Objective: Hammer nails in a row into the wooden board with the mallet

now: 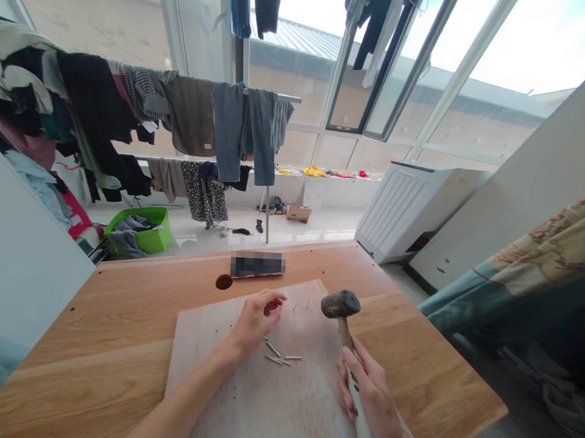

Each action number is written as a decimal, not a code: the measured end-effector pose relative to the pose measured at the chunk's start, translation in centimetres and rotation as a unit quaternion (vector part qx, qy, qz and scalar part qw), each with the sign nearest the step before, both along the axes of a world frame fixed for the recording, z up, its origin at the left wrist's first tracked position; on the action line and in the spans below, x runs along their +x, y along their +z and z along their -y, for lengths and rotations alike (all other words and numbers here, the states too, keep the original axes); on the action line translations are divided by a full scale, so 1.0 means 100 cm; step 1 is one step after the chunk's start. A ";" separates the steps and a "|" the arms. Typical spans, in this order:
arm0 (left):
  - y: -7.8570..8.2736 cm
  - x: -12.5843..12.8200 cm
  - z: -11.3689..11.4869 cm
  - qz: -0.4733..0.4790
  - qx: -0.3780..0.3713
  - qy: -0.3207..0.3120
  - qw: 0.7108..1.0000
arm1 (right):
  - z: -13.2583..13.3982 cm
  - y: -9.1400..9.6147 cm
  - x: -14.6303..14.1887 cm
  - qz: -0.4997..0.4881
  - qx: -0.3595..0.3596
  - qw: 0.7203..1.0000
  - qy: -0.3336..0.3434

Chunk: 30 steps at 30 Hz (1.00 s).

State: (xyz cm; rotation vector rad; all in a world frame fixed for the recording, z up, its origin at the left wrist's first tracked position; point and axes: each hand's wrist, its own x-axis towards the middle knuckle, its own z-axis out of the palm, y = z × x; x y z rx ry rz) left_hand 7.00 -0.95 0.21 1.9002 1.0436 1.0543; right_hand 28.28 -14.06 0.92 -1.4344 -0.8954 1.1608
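Observation:
My right hand (369,386) is wrapped around the pale handle of a rubber mallet (341,304). The mallet's black head is raised over the right side of a whitish wooden board (207,345). Above the same board, my left hand (258,315) is loosely curled, thumb and fingers apart, with nothing visible between them. Several loose metal nails (278,360) lie on the board below that hand. Just right of its fingertips, two thin nails (309,303) appear to stand up from the surface. Small dark holes dot the board's left part.
The board rests on a wooden table (94,352) with a round hole (224,281). A dark, blurred box (258,265) lies at the table's far side. Beyond are a green basket (154,231), a clothes rack (268,211) and a white cabinet (396,205). A curtain (515,276) hangs right.

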 end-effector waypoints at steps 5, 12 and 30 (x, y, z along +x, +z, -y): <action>-0.009 0.004 -0.001 0.001 0.000 -0.003 1.000 | 0.000 -0.001 -0.001 0.005 0.000 1.000 0.000; -0.003 0.003 0.002 -0.045 0.031 -0.014 0.998 | 0.000 -0.001 -0.001 0.014 -0.007 1.000 0.002; -0.009 0.004 -0.001 -0.003 -0.024 0.007 1.000 | -0.013 0.026 -0.045 0.070 0.022 0.990 0.123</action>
